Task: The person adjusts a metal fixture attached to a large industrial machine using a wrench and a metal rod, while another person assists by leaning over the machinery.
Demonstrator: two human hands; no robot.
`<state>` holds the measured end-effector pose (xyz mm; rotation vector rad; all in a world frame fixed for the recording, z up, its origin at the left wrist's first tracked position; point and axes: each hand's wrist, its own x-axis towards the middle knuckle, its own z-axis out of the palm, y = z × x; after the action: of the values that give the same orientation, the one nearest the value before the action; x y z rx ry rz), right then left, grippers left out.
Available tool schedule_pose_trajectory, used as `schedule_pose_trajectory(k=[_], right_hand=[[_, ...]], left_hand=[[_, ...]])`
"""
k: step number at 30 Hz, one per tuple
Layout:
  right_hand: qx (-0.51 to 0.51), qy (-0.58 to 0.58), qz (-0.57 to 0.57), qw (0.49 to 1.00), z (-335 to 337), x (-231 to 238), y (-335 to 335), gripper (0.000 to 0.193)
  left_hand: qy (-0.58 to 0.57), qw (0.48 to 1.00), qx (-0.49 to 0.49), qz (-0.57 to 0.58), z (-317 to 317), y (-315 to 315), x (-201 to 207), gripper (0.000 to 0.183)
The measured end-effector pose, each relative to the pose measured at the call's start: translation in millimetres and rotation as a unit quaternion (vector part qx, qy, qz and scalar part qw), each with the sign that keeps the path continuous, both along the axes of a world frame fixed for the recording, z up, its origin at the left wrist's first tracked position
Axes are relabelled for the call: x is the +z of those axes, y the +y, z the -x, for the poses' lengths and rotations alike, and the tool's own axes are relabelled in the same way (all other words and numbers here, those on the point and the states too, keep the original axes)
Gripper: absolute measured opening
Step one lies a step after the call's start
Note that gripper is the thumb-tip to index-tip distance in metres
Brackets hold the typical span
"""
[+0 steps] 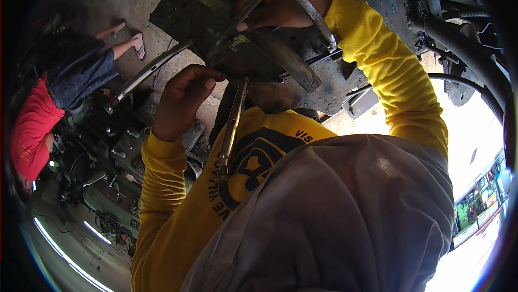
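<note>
In front of my chest is a dark, greasy metal assembly with several long, worn metal arms (236, 122) spreading from its middle. Its exact kind is unclear. My left hand (183, 97) is at its left side, thumb and fingers drawn together at the dark edge; whatever they pinch is too small or dark to name. Farther up, my right hand (286, 8) reaches in behind the metal arms, its fingers bent toward the middle. The arms and shadow partly cover those fingers, and what they grip is hidden. A thick, worn metal bar (291, 62) lies below my right hand.
Hoses and pipes (469, 43) crowd the right side. At the left, a person in a red shirt (35, 124) bends over dark machinery (108, 178) with loose tools on it. A dirty concrete floor (116, 0) shows at the upper left.
</note>
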<state>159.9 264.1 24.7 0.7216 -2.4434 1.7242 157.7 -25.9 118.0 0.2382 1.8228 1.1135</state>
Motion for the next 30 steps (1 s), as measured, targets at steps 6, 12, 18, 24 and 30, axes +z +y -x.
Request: schedule_pose_trajectory(k=[6, 12, 18, 24, 30], right_hand=[[0.032, 0.052, -0.023, 0.998, -5, -13, 25, 0.054], [-0.049, 0.06, 0.012, 0.997, -4, -18, 33, 0.047], [-0.023, -0.069, 0.018, 0.997, -3, -1, 35, 0.041], [0.0, -0.005, 0.04, 0.999, -10, -16, 26, 0.039], [0.003, 0.037, 0.047, 0.998, -8, -9, 25, 0.04]], left_hand=[[-0.003, 1.0, 0.003, 0.001, -1, -3, -2, 0.018], [0.015, 1.0, -0.01, 0.0, 3, -10, -3, 0.02], [0.036, 0.999, 0.015, 0.024, 11, -26, -1, 0.022], [0.062, 0.997, 0.01, 0.043, 16, -40, -13, 0.022], [0.055, 0.997, 0.034, 0.039, 18, -49, -24, 0.022]])
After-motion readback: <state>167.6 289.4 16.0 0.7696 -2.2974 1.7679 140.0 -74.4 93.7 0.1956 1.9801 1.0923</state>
